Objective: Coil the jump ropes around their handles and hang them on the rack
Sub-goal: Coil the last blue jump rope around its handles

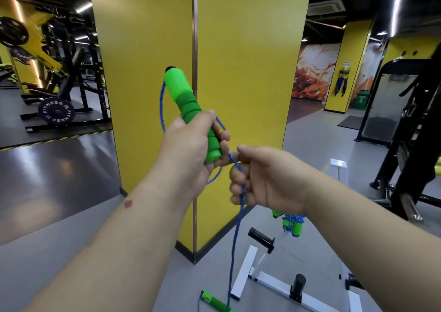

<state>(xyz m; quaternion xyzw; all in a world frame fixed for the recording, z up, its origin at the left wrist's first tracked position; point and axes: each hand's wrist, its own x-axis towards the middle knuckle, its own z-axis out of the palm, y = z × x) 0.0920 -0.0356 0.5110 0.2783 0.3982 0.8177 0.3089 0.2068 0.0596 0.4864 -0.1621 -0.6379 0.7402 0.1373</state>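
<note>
Left hand point(191, 149) grips green handle point(191, 111) — right hand point(267, 178) pinches blue rope point(236, 230)

Yellow pillar point(238, 72) ahead; glossy grey floor point(59, 168); weight plate point(56, 112) left; strip lights overhead.

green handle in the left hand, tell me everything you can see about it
The green handle looks like foam: a smooth, bright upper section, then a darker ribbed grip, then a smooth lower end. A black cap sits at its top, where the blue rope comes out. It stands tilted, top leaning left, in front of the yellow pillar. The left hand grips its lower half. The right hand holds the rope just beside its lower end.
</note>
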